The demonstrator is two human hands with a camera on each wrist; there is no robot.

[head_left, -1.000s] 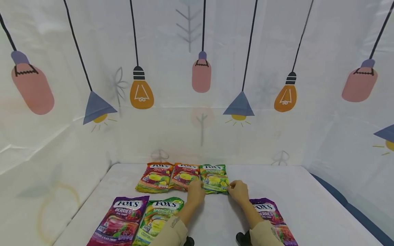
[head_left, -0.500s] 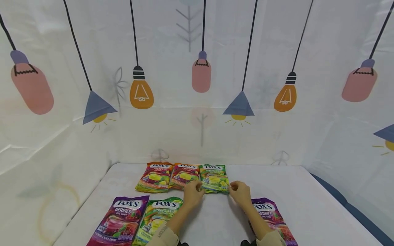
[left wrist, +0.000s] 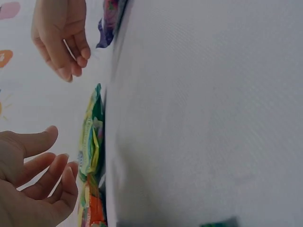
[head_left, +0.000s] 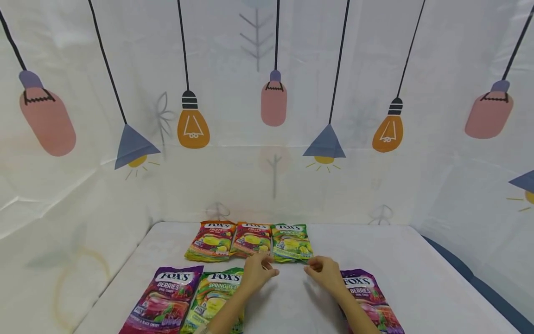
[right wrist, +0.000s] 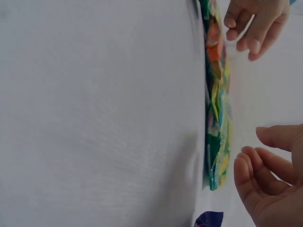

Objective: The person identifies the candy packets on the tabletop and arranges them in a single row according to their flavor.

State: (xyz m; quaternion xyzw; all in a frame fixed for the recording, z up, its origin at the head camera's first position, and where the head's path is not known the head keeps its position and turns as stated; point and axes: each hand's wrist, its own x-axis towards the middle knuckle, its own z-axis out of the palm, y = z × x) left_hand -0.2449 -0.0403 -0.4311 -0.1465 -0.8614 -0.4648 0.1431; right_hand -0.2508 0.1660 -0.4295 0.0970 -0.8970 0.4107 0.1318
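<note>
A green Spring Tea candy bag (head_left: pixel 291 243) lies flat at the right end of the back row, beside two orange-red Fruits candy bags (head_left: pixel 252 239). Just in front of the row is my left hand (head_left: pixel 257 273), its fingers loosely bent and holding nothing. My right hand (head_left: pixel 324 273) hovers near the green bag's front right corner, fingers relaxed, nothing between them. In the left wrist view a gap shows between the left thumb (left wrist: pixel 40 142) and fingers. The right wrist view likewise shows the right thumb (right wrist: pixel 279 137) apart from the fingers, clear of the bags.
At the front left lie a purple Berries candy bag (head_left: pixel 164 299) and another green Spring Tea bag (head_left: pixel 212 297), partly behind the left forearm. A second purple Berries bag (head_left: pixel 371 299) is at the front right. The white table (head_left: pixel 413 269) meets a lamp-printed curtain (head_left: pixel 233 181).
Both hands have drawn back from the green bag in the back row, toward the front of the table, and the fingers have come away from it. The bags look unmoved.
</note>
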